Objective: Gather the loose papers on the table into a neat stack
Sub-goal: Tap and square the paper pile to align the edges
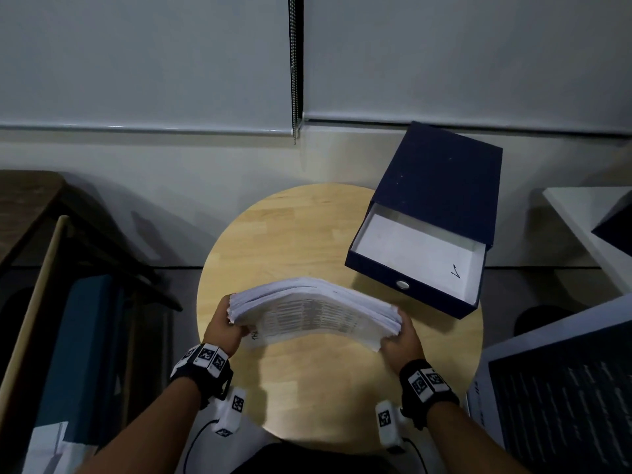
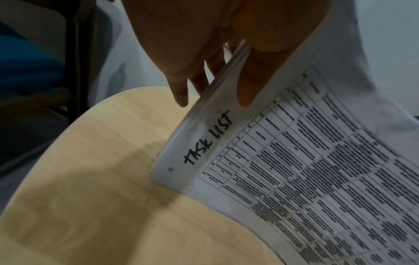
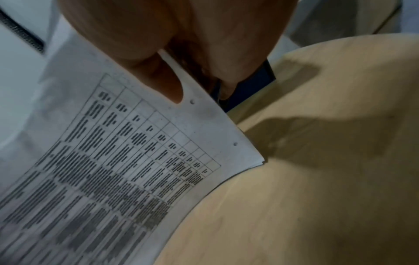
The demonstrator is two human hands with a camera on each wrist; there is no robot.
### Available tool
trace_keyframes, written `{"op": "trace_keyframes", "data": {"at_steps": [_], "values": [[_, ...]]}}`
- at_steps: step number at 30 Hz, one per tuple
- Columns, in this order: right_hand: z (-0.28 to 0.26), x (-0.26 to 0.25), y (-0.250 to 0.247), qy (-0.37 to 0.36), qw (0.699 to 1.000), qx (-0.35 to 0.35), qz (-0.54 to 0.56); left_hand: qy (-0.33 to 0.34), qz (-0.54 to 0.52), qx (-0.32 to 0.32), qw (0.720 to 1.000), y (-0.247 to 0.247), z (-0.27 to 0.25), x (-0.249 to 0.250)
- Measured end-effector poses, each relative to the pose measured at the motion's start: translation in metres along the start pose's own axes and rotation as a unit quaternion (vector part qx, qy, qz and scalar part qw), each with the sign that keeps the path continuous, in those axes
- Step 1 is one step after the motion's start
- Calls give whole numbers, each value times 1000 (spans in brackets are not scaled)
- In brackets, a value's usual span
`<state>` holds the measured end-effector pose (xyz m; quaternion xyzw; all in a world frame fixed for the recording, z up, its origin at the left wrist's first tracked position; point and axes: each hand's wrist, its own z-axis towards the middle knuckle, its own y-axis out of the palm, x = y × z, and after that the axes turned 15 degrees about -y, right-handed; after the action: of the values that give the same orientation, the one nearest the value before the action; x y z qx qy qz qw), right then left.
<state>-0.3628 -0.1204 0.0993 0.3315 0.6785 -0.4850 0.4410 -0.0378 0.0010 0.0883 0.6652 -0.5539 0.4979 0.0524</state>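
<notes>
Both hands (image 1: 224,328) (image 1: 402,340) grip the paper stack (image 1: 314,311), long axis left-right.

1. the papers (image 1: 314,311) are seen as white, printed with a black gridded table of dark text; "task list" is handwritten in black marker on the sheet facing the left wrist camera.
2. the table (image 1: 307,234) is shown in pale wood with faint plank grain.
3. the box (image 1: 441,186) is coloured dark navy outside, white inside.
4. the wrist bands (image 1: 424,381) are black, fitted with white tags patterned in black squares.
</notes>
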Motion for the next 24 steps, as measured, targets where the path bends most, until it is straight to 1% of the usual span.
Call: {"op": "trace_keyframes", "data": {"at_steps": [3,5,7,8,10,12,14,17,19,22,23,24], "values": [[5,-1,-2,3,1000,6,6,-32,-30,3,999,1,-2,9],[8,-1,-4,-7,1000,1,0,-51,-37,-2,998,0,-4,14],[11,-1,-4,-20,1000,4,-5,-44,-24,-2,999,-3,8,11],[13,-2,-3,-20,1000,8,-4,-32,-5,-2,999,-4,20,6],[15,-5,-1,-9,1000,11,6,-14,26,-5,1000,-5,26,11],[16,-8,1,1,1000,-2,10,7,47,-6,999,-4,11,29],[17,-7,3,-9,1000,-3,13,-8,65,-4,998,1,1,39],[20,-8,6,-22,999,17,23,-29,20,-14,999,3,3,40],[22,-9,9,-28,999,15,16,-36,21,-23,999,4,7,38],[22,-18,8,-25,999,10,-20,-38,60,21,997,3,8,39],[21,-24,7,-32,999,1,-32,-16,90,44,995,1,8,42],[19,-33,5,-56,997,-2,-50,30,114,71,991,-3,6,50]]}}
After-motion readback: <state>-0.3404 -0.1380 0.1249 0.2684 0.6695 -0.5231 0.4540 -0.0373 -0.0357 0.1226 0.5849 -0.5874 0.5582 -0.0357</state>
